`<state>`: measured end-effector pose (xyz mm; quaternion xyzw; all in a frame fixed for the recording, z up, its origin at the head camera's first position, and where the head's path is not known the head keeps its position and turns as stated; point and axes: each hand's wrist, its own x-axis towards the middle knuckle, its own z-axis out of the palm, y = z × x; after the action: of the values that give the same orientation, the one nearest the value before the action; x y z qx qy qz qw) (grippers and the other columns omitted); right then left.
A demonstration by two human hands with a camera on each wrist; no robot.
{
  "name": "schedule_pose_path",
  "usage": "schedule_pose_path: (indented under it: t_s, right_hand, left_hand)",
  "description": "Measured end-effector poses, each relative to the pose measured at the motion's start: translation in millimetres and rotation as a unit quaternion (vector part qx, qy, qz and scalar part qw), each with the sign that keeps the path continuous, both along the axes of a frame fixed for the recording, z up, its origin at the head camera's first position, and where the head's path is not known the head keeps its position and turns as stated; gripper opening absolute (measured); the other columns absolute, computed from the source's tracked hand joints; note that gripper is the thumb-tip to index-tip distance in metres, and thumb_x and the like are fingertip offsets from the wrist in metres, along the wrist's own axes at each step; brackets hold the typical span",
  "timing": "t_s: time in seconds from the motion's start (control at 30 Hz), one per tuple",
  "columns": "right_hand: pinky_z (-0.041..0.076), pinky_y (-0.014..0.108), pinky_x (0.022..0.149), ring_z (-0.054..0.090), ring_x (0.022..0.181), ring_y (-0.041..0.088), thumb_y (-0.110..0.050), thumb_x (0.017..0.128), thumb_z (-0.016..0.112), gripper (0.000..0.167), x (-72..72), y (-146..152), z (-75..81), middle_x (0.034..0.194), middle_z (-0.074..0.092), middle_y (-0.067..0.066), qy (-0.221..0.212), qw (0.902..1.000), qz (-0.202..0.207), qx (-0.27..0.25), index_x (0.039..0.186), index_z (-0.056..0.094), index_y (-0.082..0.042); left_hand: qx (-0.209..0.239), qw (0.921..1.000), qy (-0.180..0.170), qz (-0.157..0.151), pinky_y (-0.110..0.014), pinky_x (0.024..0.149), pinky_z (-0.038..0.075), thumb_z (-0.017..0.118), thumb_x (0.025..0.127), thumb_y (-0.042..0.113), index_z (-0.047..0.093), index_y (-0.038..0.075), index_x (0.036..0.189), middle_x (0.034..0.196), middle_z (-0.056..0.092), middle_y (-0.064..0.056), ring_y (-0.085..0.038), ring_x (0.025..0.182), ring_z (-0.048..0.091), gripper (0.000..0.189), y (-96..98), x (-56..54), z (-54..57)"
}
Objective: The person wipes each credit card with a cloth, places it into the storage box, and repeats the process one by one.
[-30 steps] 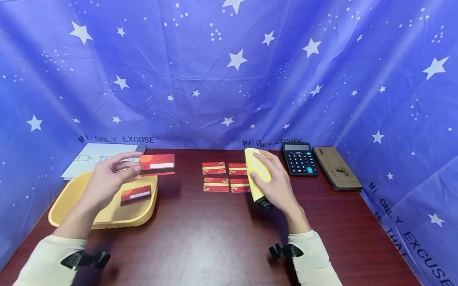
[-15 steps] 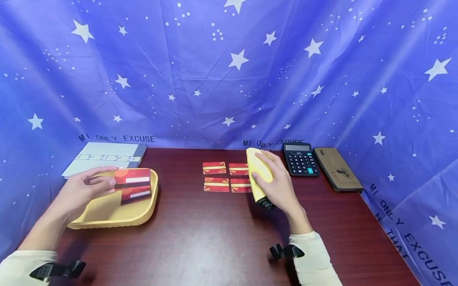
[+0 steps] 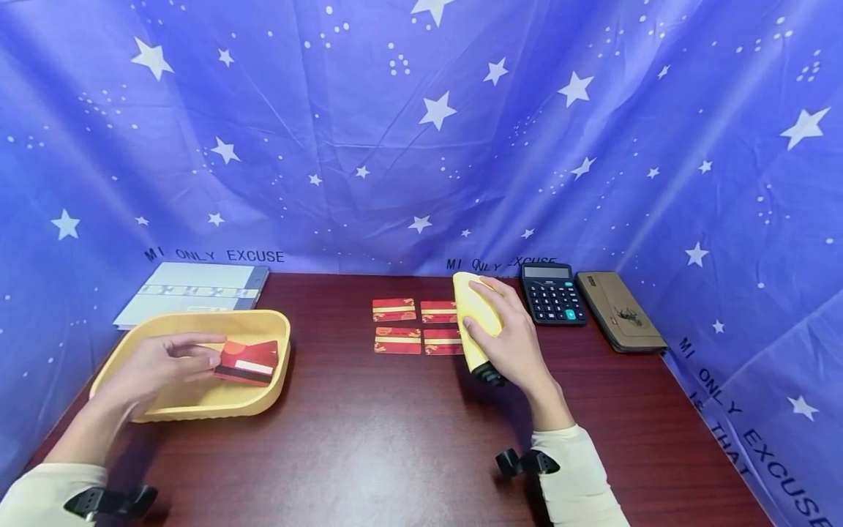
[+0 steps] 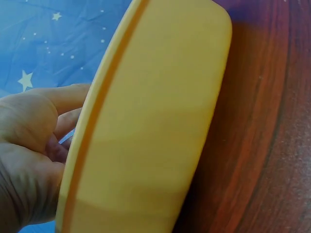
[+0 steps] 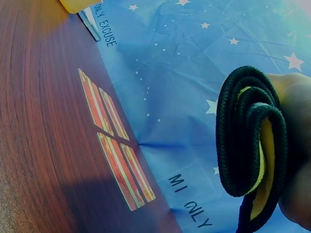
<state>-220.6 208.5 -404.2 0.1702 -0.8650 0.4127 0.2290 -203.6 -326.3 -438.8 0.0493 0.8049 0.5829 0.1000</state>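
Observation:
My left hand (image 3: 165, 366) reaches into the yellow tray (image 3: 263, 402) and pinches the left end of a red card (image 3: 245, 368) with a white strip. Another red card lies beneath it, mostly covered. In the left wrist view, the tray's outer wall (image 4: 155, 116) hides the fingertips and the cards. My right hand (image 3: 510, 337) grips a folded yellow cloth (image 3: 476, 322) with a dark edge, held above the table. The cloth's rolled layers (image 5: 250, 131) show in the right wrist view. Beside it, several red-and-gold cards (image 3: 398, 341) lie in two rows.
A black calculator (image 3: 553, 294) and a brown wallet (image 3: 622, 313) lie at the back right. Behind the tray is a pale flat box or book (image 3: 197, 282). A blue star-patterned curtain (image 3: 369, 132) borders the dark red wooden table (image 3: 408, 439).
My left hand has carried the red card leftward and down into the tray, onto the card lying there. The right hand and its cloth have hardly moved.

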Motion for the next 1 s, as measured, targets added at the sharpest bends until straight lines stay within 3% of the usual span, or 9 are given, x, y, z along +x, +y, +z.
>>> schedule_pose_path:
  t_s: [0.17, 0.33, 0.63, 0.77, 1.0]
  right_hand:
    - [0.048, 0.049, 0.111, 0.051, 0.139, 0.026, -0.012, 0.087, 0.080, 0.058, -0.2, 0, 0.2, 0.152, 0.054, 0.004, -0.001, 1.0000, 0.000, 0.000, 0.143, 0.063, -0.021]
    - [0.047, 0.050, 0.112, 0.051, 0.139, 0.027, -0.012, 0.088, 0.080, 0.058, -0.4, 1, 0.3, 0.152, 0.054, 0.005, -0.001, 1.0000, 0.001, 0.000, 0.142, 0.063, -0.020]
    - [0.049, 0.048, 0.109, 0.052, 0.138, 0.027, -0.012, 0.087, 0.080, 0.058, 0.0, 3, 1.0, 0.151, 0.055, 0.006, 0.002, 1.0000, -0.006, 0.001, 0.142, 0.063, -0.018]
    - [0.049, 0.046, 0.107, 0.052, 0.138, 0.028, -0.012, 0.087, 0.080, 0.058, 0.1, 5, 0.9, 0.151, 0.054, 0.005, -0.001, 1.0000, -0.009, -0.001, 0.142, 0.063, -0.019]
    - [0.047, 0.046, 0.111, 0.050, 0.140, 0.027, -0.011, 0.086, 0.080, 0.059, -0.8, 8, 2.8, 0.150, 0.055, 0.007, 0.005, 0.9999, -0.013, -0.006, 0.142, 0.063, -0.018]
  left_hand:
    - [-0.106, 0.9941, 0.011, 0.018, -0.020, 0.073, 0.062, 0.077, 0.094, 0.017, 0.062, -0.008, 0.133, 0.101, 0.076, 0.017, 0.001, 0.088, 0.069, 0.049, 4.9, 2.0, 2.1]
    - [-0.163, 0.9849, 0.050, 0.028, -0.014, 0.072, 0.057, 0.078, 0.093, 0.019, 0.066, -0.008, 0.129, 0.099, 0.078, 0.014, 0.006, 0.087, 0.067, 0.047, 7.4, 3.5, 7.4]
    - [-0.117, 0.9907, 0.067, 0.020, -0.012, 0.076, 0.058, 0.075, 0.095, 0.014, 0.063, -0.009, 0.132, 0.100, 0.077, 0.016, 0.004, 0.089, 0.071, 0.045, 26.3, -1.4, 23.6]
    - [-0.104, 0.9916, 0.076, 0.001, -0.011, 0.080, 0.058, 0.075, 0.095, 0.016, 0.062, -0.008, 0.133, 0.103, 0.079, 0.011, 0.002, 0.093, 0.072, 0.046, 47.7, -4.5, 33.2]
    - [-0.036, 0.9969, 0.066, -0.023, -0.023, 0.084, 0.065, 0.077, 0.094, 0.018, 0.066, -0.003, 0.128, 0.106, 0.080, -0.002, -0.007, 0.097, 0.075, 0.042, 97.6, -15.4, 43.9]
